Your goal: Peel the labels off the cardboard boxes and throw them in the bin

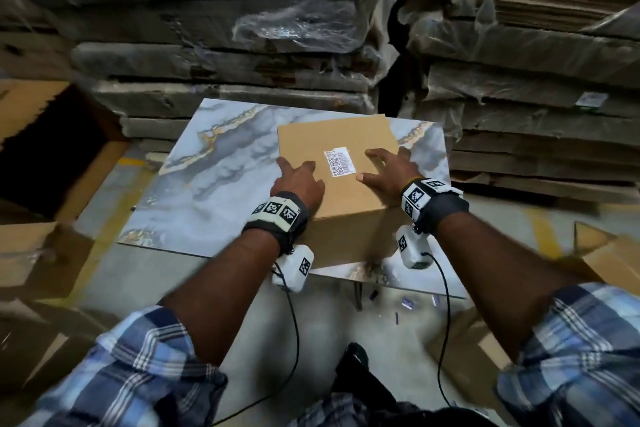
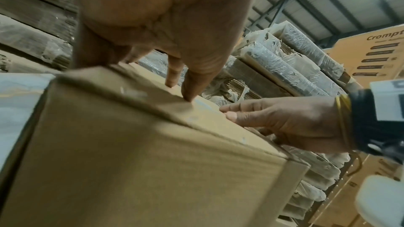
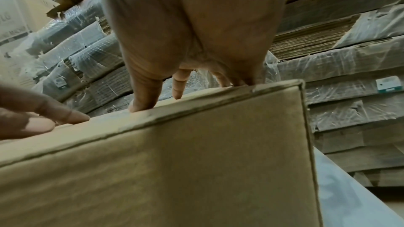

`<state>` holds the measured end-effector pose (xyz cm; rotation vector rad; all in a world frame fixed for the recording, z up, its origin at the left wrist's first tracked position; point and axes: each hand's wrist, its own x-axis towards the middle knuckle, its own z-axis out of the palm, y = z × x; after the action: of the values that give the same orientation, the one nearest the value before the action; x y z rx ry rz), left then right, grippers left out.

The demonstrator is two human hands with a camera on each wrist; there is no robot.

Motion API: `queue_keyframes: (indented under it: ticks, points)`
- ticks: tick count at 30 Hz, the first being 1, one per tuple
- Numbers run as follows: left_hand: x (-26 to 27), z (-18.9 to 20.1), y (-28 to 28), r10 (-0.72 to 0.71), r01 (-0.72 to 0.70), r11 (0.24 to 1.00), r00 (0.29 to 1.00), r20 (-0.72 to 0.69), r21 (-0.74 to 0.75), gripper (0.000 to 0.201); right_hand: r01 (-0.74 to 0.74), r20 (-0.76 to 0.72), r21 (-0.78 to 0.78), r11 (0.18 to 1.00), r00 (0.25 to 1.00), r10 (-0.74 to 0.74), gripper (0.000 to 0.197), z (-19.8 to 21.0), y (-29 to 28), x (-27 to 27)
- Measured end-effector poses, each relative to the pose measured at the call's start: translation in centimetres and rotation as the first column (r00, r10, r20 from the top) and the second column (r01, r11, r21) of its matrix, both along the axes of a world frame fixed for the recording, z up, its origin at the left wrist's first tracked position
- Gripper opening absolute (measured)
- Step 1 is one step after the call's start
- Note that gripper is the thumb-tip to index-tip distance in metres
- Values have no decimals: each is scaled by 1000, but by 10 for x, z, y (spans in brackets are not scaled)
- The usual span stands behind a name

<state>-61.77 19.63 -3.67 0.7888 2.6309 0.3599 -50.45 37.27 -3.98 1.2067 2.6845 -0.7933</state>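
A brown cardboard box [image 1: 339,139] stands on a marble-patterned table [image 1: 214,166]. A white barcode label [image 1: 339,162] is stuck flat on the middle of its top face. My left hand [image 1: 298,177] rests on the box top just left of the label, fingers spread and straight. My right hand [image 1: 391,168] rests on the top just right of the label, fingers spread, thumb pointing at the label's lower corner. In the left wrist view the left fingertips [image 2: 188,96] press the box [image 2: 153,161] top. In the right wrist view the right fingers [image 3: 142,104] touch the box [image 3: 174,161] edge.
Stacks of plastic-wrapped flattened cardboard [image 1: 242,28] rise behind the table and to the right [image 1: 540,80]. An open dark box [image 1: 52,149] stands on the floor at left. More loose boxes [image 1: 609,260] lie at right. Small scraps [image 1: 408,303] lie under the table.
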Motion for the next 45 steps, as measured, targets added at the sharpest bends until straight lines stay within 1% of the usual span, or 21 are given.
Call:
queue_keyframes:
  ticks: [2, 5, 7, 9, 11, 13, 16, 18, 22, 27, 29, 32, 34, 36, 39, 41, 44, 45]
  points:
    - [-18, 2, 15, -108, 109, 991, 994, 22, -74, 55, -47, 14, -22, 999, 999, 48, 72, -1, 19, -8]
    - [-40, 15, 38, -277, 276, 936, 960, 28, -216, 62, -141, 41, -34, 989, 989, 143, 75, 2, 46, -19]
    - [-52, 22, 51, -334, 330, 905, 942, 32, -268, 74, -203, 51, -32, 979, 978, 204, 75, 5, 61, -29]
    - [-61, 27, 60, -340, 338, 906, 940, 37, -254, 87, -250, 57, -28, 968, 966, 251, 74, 8, 73, -39]
    - [-68, 29, 67, -292, 295, 933, 955, 48, -203, 91, -285, 60, -19, 958, 957, 285, 73, 9, 83, -48]
    - [-72, 32, 74, -247, 256, 949, 966, 73, -184, 98, -311, 52, -24, 950, 949, 312, 72, 10, 89, -52]
    - [-80, 37, 85, -218, 236, 947, 970, 104, -218, 119, -355, 67, -29, 935, 932, 356, 71, 13, 98, -61]
    - [-86, 42, 89, -215, 237, 942, 970, 116, -236, 123, -373, 74, -28, 927, 924, 374, 71, 14, 103, -66]
    - [-95, 43, 85, -270, 288, 902, 958, 100, -320, 123, -398, 85, -28, 917, 913, 399, 70, 16, 110, -73]
    - [-109, 39, 79, -286, 305, 875, 952, 109, -376, 123, -406, 96, -16, 914, 909, 406, 69, 17, 114, -78]
    - [-106, 42, 78, -295, 304, 863, 952, 86, -403, 122, -406, 127, 22, 914, 908, 400, 69, 20, 112, -80]
    - [-97, 38, 77, -276, 289, 863, 957, 92, -415, 126, -397, 202, 134, 908, 908, 367, 70, 29, 107, -83]
    - [-90, 33, 77, -260, 273, 868, 962, 88, -415, 126, -371, 214, 174, 912, 918, 332, 71, 33, 105, -84]
    - [-79, 30, 75, -240, 245, 872, 968, 66, -424, 126, -344, 197, 164, 924, 930, 311, 67, 33, 101, -85]
    - [-62, 28, 73, -262, 249, 870, 965, 29, -425, 128, -334, 141, 133, 933, 938, 316, 50, 32, 92, -82]
    - [-59, 35, 76, -336, 305, 852, 942, 2, -425, 122, -315, 122, 90, 945, 945, 304, 47, 32, 85, -78]
    - [-71, 40, 83, -441, 386, 826, 896, -45, -411, 101, -275, 158, 47, 960, 951, 265, 62, 31, 73, -71]
    - [-75, 40, 84, -468, 402, 821, 881, -75, -405, 99, -270, 166, 50, 962, 952, 259, 64, 30, 69, -70]
